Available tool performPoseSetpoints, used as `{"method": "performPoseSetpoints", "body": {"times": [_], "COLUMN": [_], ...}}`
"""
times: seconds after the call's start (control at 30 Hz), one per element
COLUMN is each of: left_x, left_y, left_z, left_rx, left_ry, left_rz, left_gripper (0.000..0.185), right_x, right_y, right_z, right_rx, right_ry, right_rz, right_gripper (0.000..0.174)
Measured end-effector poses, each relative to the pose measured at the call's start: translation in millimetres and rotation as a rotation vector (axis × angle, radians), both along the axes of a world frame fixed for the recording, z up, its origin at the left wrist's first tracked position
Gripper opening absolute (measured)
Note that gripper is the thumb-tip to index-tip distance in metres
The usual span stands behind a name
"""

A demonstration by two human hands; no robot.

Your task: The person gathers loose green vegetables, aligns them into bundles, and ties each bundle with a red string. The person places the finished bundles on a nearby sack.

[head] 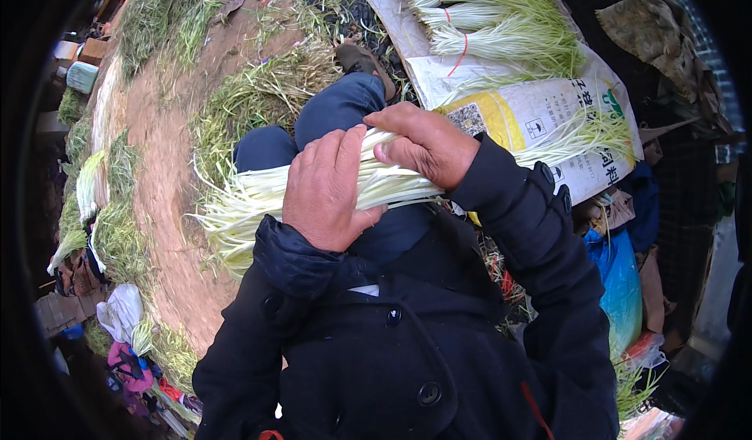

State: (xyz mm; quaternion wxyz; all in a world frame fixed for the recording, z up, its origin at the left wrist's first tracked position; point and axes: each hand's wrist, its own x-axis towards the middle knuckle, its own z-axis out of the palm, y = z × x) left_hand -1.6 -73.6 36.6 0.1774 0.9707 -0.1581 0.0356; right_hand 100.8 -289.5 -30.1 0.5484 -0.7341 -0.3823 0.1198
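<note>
A loose bundle of long, pale, blanched chive-like stalks (247, 196) lies across my lap. My left hand (326, 190) is closed over the middle of it, back upward, with the thumb on the near side. Farther right, my right hand (432, 146) grips the same bundle, thumb and forefinger over its top. The white ends fan out unevenly to the left. Past my right forearm, the thin green tips (605, 134) spread over a printed woven sack (578, 172). The palms and the stalks beneath them are hidden.
Several bunches (505, 34) tied with red bands lie on sacking at the upper right. Heaps of loose greenery (258, 99) cover parts of the earthen floor (170, 216). A blue plastic bag (617, 275) stands at the right. Another person (129, 366) is at the lower left.
</note>
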Motion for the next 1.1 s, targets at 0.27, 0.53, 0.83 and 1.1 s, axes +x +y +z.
{"method": "performPoseSetpoints", "body": {"times": [0.27, 0.53, 0.83, 1.1], "left_x": [3.0, 2.8, -0.2, -1.5], "left_y": [-3.6, -4.5, -12.4, -8.5], "left_z": [4.2, 7.8, 10.1, 1.8], "left_rx": [0.031, 0.02, 0.088, 0.061], "left_ry": [0.047, 0.042, 0.082, 0.056], "left_rz": [0.016, 0.005, 0.058, 0.045], "left_gripper": [0.089, 0.093, 0.102, 0.097], "right_x": [16.9, 2.4, -3.4, -2.1], "right_y": [-17.5, -3.0, 0.2, -0.9], "right_z": [39.8, 36.7, 32.2, 20.9], "right_rx": [0.027, -0.105, -0.158, -0.16], "right_ry": [0.355, 0.041, 0.085, 0.004], "right_rz": [0.151, 0.077, 0.024, 0.031], "right_gripper": [0.064, 0.063, 0.075, 0.082]}}
